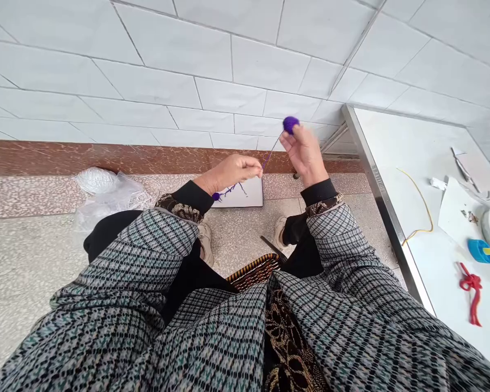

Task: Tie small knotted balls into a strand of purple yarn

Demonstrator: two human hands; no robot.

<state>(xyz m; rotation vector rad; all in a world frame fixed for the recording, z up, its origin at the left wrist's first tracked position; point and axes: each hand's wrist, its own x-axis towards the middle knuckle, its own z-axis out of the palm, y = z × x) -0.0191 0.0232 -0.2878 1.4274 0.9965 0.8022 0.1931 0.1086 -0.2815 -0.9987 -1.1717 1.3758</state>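
My right hand [305, 155] is raised in front of the tiled wall, its fingers closed on a small ball of purple yarn [291, 124]. A thin purple strand [273, 149] runs from the ball down to my left hand [236, 173], whose thumb and fingertips pinch it. Below my left hand, a white board or box lid [251, 197] lies low near the floor, partly covered by the hand and sleeve. On it are curly purple yarn pieces and a small purple clump [216, 196].
White yarn in a clear plastic bag [106, 190] lies on the floor at left. At right stands a white table [386, 141] with a yellow cord [427, 209], a red knotted tassel [471, 288], a blue tape roll [479, 251] and a bowl [488, 226]. A woven basket [255, 271] is between my legs.
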